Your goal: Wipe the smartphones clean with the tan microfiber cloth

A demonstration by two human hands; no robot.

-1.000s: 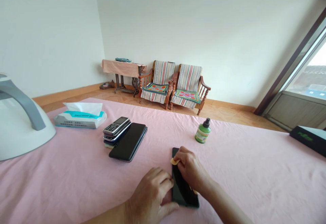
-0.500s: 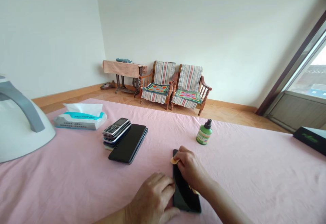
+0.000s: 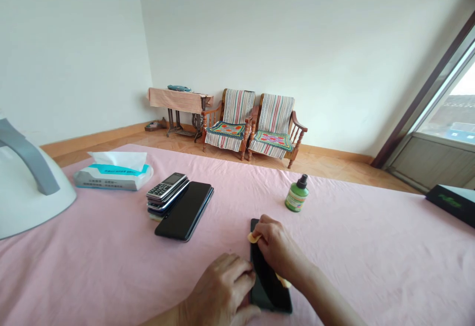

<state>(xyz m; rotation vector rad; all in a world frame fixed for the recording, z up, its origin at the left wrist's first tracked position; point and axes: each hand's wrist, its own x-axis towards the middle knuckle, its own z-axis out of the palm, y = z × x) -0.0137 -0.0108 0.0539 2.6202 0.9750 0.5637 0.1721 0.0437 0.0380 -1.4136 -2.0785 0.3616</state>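
Dark flat phone under a cloth-holding right hand

Item 1: phone [image 3: 270, 300], slim, dark, glossy, lying flat directly beneath the right hand [image 3: 280, 253], its lower end showing nearer the wearer than the grip.

Item 2: yellow cloth [image 3: 254, 238], pinched in the fingers of the right hand; one end juts out left of the fingertips, another shows behind the heel of the palm. Soft and light by its look.

Grip, right: closed about the cloth, resting over the phone's face. Grip, left: the left hand [image 3: 224, 286] lies left of the right one, fingers curved to the phone's near long edge, thumb spread apart toward its lower corner; it appears to brace rather than clasp.

Handling, as judged: phone stiff and fairly light, likely slippery on its smooth face and apt to slide on fabric; glass probably fragile if dropped or pressed hard. Best hold: both long edges, fingers clear of the screen.

Surroundings: pink tablecloth [image 3: 352, 252] under both hands. Green bottle [image 3: 296, 196] with a black top, upright, just beyond the right grip. Large black phone [image 3: 187, 210], beyond the left hand, leaning against a pile of keypad phones [image 3: 166, 188]. Tissue packet [image 3: 111, 176], farther left. White appliance [image 3: 52, 212] with grey handle, far left of both hands. Black box [image 3: 447, 203], well right of the grip.
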